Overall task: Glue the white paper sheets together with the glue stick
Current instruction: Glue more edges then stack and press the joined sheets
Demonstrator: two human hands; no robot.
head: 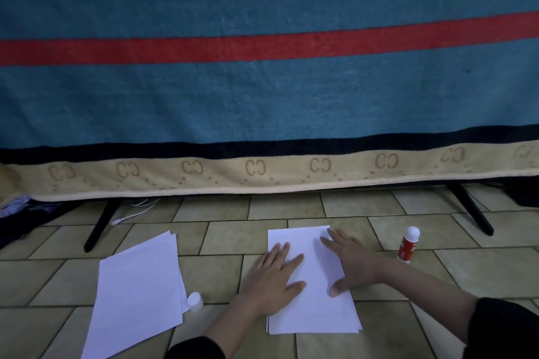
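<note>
Both hands, left (272,280) and right (348,261), are lying flat, fingers spread, holding nothing, pressing the sheets (313,312) together. Next is probably another sheet from the pile (137,294) and the glue (407,244).

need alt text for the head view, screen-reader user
Both hands, left and right, press flat on a stack of white sheets on a tiled floor. A glue stick stands to the right; a second paper stack lies to the left with a small white cap beside it. A blue blanket hangs behind.
</note>
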